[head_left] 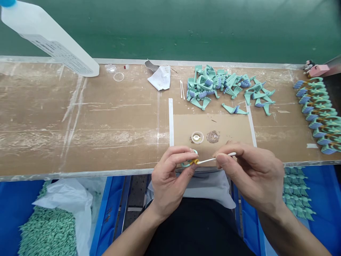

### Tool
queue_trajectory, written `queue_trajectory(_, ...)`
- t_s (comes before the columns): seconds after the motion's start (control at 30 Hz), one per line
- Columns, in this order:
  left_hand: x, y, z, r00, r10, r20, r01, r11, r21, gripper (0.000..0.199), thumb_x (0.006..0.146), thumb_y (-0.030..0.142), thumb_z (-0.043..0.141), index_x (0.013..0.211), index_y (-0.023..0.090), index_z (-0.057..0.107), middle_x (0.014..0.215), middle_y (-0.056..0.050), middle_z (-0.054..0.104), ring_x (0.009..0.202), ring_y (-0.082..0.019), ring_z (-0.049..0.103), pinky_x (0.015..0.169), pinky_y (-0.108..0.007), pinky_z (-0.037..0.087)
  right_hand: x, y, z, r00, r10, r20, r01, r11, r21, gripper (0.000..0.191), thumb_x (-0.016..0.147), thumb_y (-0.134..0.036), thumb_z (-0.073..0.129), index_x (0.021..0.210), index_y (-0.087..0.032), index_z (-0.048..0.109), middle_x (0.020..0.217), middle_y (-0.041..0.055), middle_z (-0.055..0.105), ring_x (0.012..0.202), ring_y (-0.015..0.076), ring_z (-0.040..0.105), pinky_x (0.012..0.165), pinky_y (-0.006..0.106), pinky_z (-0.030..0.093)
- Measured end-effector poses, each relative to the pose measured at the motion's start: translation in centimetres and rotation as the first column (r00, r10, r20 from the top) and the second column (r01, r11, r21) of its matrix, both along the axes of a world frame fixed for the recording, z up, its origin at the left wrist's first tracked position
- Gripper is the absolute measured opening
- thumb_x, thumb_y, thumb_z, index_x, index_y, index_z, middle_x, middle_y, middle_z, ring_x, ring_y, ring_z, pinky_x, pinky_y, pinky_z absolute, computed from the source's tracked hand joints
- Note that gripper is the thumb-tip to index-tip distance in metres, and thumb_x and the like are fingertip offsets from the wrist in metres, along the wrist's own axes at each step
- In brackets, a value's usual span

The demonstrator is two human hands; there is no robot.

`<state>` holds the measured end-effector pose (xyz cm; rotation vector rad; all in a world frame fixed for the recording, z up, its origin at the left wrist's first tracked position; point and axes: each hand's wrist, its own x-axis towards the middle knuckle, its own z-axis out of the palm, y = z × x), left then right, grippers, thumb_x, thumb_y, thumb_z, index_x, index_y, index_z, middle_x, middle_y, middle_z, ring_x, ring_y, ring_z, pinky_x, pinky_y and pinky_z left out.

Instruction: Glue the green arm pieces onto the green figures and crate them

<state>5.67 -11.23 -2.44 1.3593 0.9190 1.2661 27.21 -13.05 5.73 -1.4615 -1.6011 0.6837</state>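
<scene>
My left hand (170, 174) pinches a small teal plastic piece (187, 164) with a yellow section at one end. My right hand (247, 170) holds a white cotton swab (210, 160) by its shaft, and the swab's tip meets the yellow section. Both hands are low over the bench's front edge. Just beyond them, on a cardboard sheet (213, 122), sit a small round dish (197, 137) of pale substance and a brownish glittery smear (213, 137).
A heap of teal pieces with blue-purple ends (210, 83) lies beyond the cardboard. Assembled pieces (317, 113) line the right side. A white cloth (160, 78), two swabs (182, 89) and a large white plastic object (50, 39) stand at the back. Blue bins (319, 199) sit below the bench.
</scene>
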Motion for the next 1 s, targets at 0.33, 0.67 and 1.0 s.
queue_trajectory(0.33,0.08,-0.02,0.02,1.0,0.002,0.001,-0.002,1.0,0.011,0.034,0.106,0.003,0.091,0.129,0.029,0.094,0.127,-0.007,0.085,0.12,-0.022,0.084,0.108,-0.034,0.069,0.19,-0.02,-0.13,1.0,0.005,0.024,-0.005,1.0,-0.02,0.018,0.115,-0.016,0.078,0.101,-0.027,0.08,0.079,-0.0074,0.076,0.06,0.0104,0.059,0.065,0.027,0.05)
queue_trajectory(0.67,0.09,-0.06,0.02,0.999,-0.041,0.036,0.043,0.998,-0.051,0.03,0.109,0.007,0.089,0.128,0.029,0.094,0.126,-0.007,0.086,0.117,-0.021,0.084,0.103,-0.032,0.068,0.05,0.0,-0.12,1.0,0.008,0.004,-0.008,1.0,-0.026,0.018,0.115,-0.017,0.079,0.101,-0.027,0.08,0.077,-0.0078,0.074,0.058,0.0101,0.057,0.064,0.027,0.05)
queue_trajectory(1.0,0.29,0.09,0.48,0.996,-0.078,0.052,0.082,0.994,-0.067,0.024,0.11,0.01,0.089,0.125,0.028,0.094,0.119,-0.007,0.087,0.112,-0.02,0.082,0.099,-0.03,0.067,0.05,0.3,-0.11,1.0,-0.01,0.006,0.01,1.0,-0.005,0.018,0.115,-0.015,0.079,0.101,-0.027,0.081,0.081,-0.0071,0.078,0.059,0.0098,0.059,0.063,0.027,0.049)
